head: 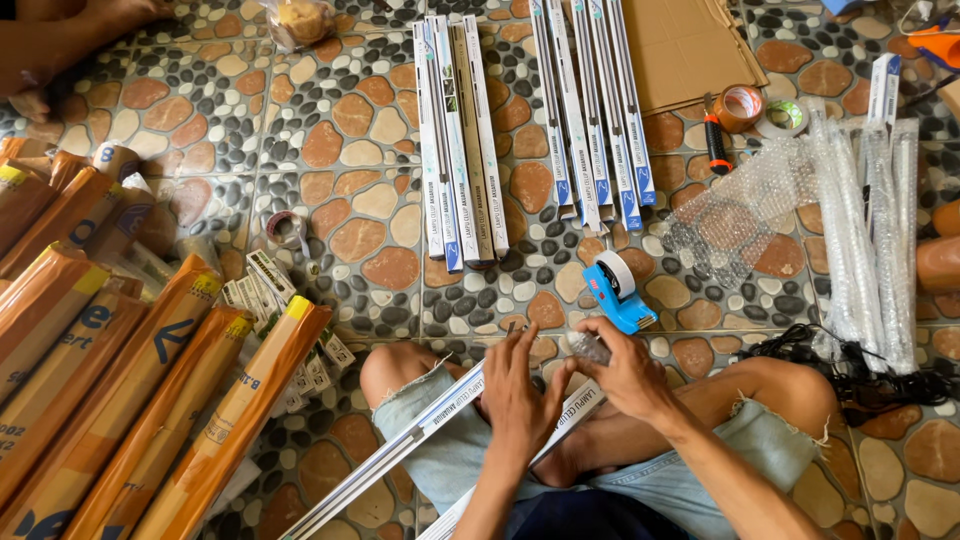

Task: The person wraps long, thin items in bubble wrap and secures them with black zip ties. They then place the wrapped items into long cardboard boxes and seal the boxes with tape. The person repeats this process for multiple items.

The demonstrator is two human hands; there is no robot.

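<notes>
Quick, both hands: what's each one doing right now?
Left hand: fingers flat on the long white boxes across the lap.
Right hand: closed on a small clear bundle.

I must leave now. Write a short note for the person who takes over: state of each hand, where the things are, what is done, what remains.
Left hand: flat on the long white boxes lying across the lap.
Right hand: pinching a bit of clear wrap at the boxes' end.
Blue tape dispenser: on the floor just ahead of the hands.
Done: brown-taped parcels piled at left.
Left: two rows of unwrapped boxes ahead; bubble wrap at right.
</notes>
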